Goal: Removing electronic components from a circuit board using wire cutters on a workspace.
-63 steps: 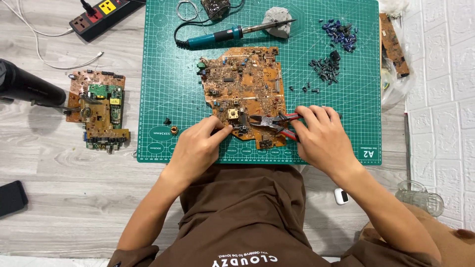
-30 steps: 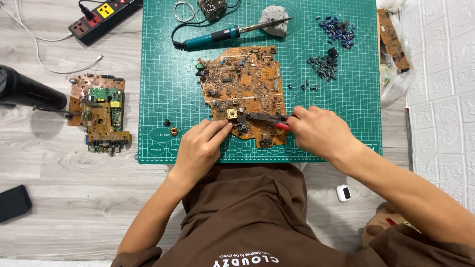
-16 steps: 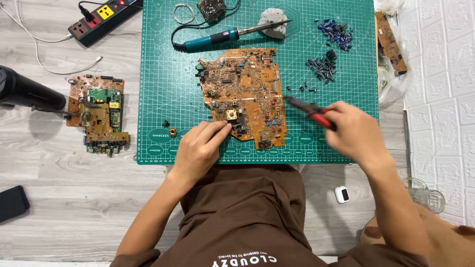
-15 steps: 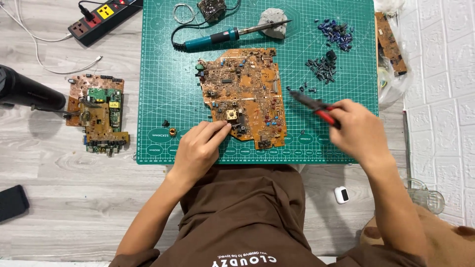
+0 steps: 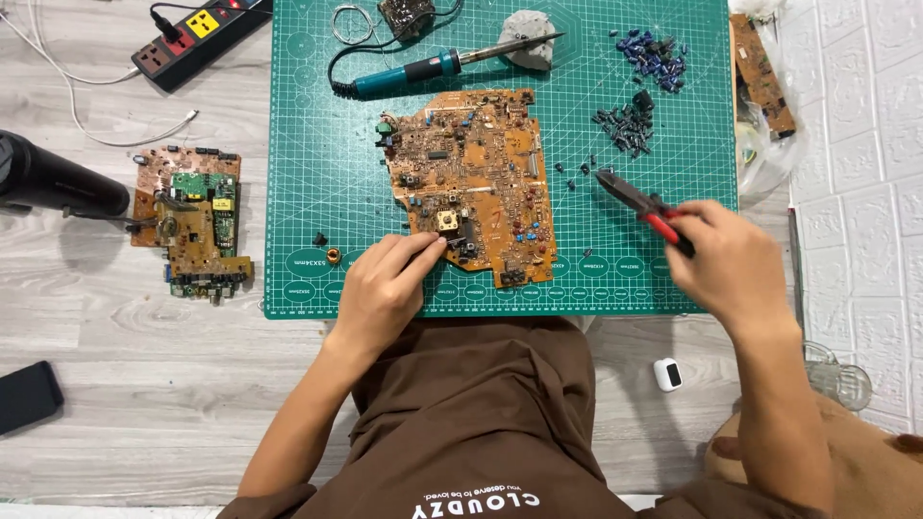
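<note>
1. We sit at a pale grey wood-grain floor (image 5: 115, 317) with a green gridded cutting mat (image 5: 317, 144) laid on it; a white panelled wall (image 5: 856, 192) runs along beyond our right hand.
2. Our left hand (image 5: 380, 293) rests on the near edge of the large orange circuit board (image 5: 471, 173); its grip is loosely curled, fingertips pressing the board beside a square brass-coloured part, closed on nothing.
3. Our right hand (image 5: 731, 264) is wrapped shut around red-handled pliers (image 5: 639, 202), whose dark metal tip points up and away from the grip toward loose black components (image 5: 625, 125); we cannot tell how far the tip is open.
4. Beyond the left grip lies a teal-handled soldering iron (image 5: 423, 72), its tip on a grey crumpled pad (image 5: 527, 38).
5. Well to the left of it, off the mat, sits a smaller board (image 5: 197, 226), a black cylinder (image 5: 53, 178) and a black power strip (image 5: 197, 34).
</note>
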